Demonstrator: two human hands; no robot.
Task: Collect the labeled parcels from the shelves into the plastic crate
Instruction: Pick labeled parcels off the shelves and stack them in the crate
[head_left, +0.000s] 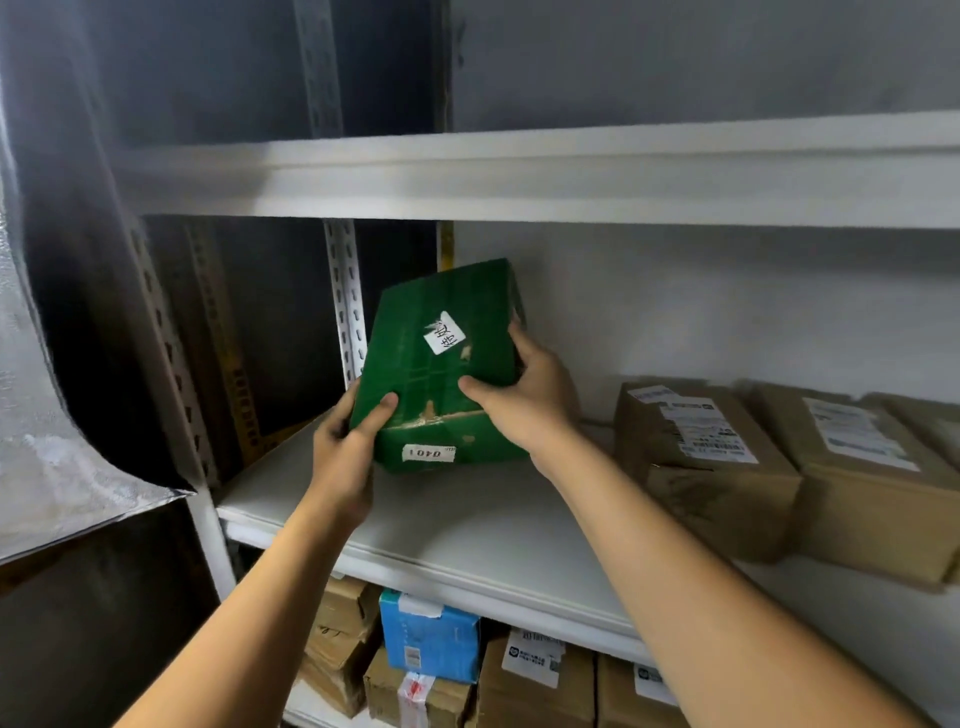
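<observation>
White shelf (467, 519): both hands grip tilted green parcel (441, 364).

One wide-angle camera, worn on the person's head, gives the only view. It faces forward and slightly down into a shelving unit (343, 291) from close range: the middle shelf (467, 519) fills the centre, the upper shelf (571, 176) crosses above it, and boxes on the tier below (535, 686) show along the bottom edge. Both forearms (249, 613) enter from the bottom edge, and the left hand (345, 457) and right hand (524, 400) grip a green parcel (436, 364) near the frame's centre.
</observation>
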